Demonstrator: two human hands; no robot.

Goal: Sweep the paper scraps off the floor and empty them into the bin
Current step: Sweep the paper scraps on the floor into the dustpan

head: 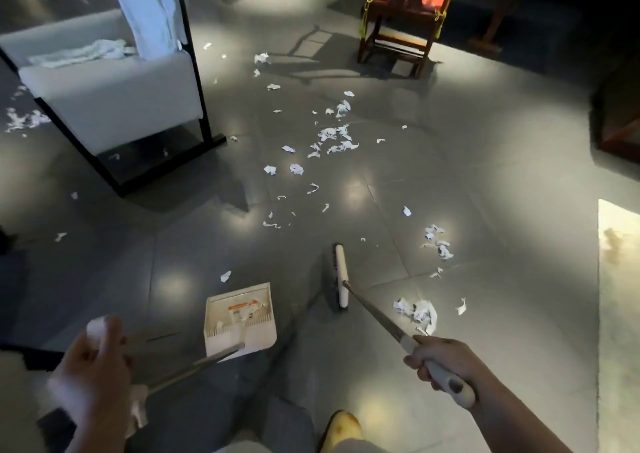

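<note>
Dozens of paper scraps [334,137] lie scattered over the grey floor [485,182] in your one head view, thickest in a trail running from the white armchair [110,106] toward the wooden chair [401,19], with a clump just beside the broom head [339,276] on its right and more near your right hand. They look feather-light and crumpled, so expect them to skitter and flutter; short, low strokes should herd them better than hard flicks, and nothing here needs picking up by hand. Your right hand [436,362] is wrapped firmly round the grey grip at the top of the broom handle, bristles resting on the floor. Your left hand [93,359] is blurred, curled round the long handle of the dustpan [240,321], though how tightly I cannot tell. The dustpan sits flat on the floor near the broom, with a few scraps already inside. No bin shows anywhere.
</note>
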